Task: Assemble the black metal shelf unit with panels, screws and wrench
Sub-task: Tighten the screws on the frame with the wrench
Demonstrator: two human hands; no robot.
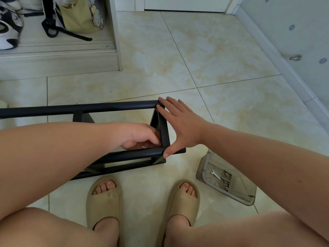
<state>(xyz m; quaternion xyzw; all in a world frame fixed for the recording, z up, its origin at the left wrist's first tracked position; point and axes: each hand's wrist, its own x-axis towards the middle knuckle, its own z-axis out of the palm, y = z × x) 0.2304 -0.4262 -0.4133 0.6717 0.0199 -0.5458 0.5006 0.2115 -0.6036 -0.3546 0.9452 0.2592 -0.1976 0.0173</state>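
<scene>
The black metal shelf unit (115,106) lies on its side on the tiled floor, two round tubes joined by flat black panels. My right hand (179,125) spans the end panel (164,132), fingers on the far tube's end, thumb pressed on the near tube (138,154). My left hand (140,136) reaches inside the frame, fingers curled against the inner face of the end panel, pinching something small and pale that I cannot identify. A small silver wrench (215,174) lies in a clear plastic tray (247,198) at the right, beside several screws (226,180).
My feet in tan slides (104,198) stand just in front of the frame, knees at the bottom. A low step with a yellow bag (78,15) and shoes (8,27) is at the back left. A wall with a door stopper (295,57) runs along the right.
</scene>
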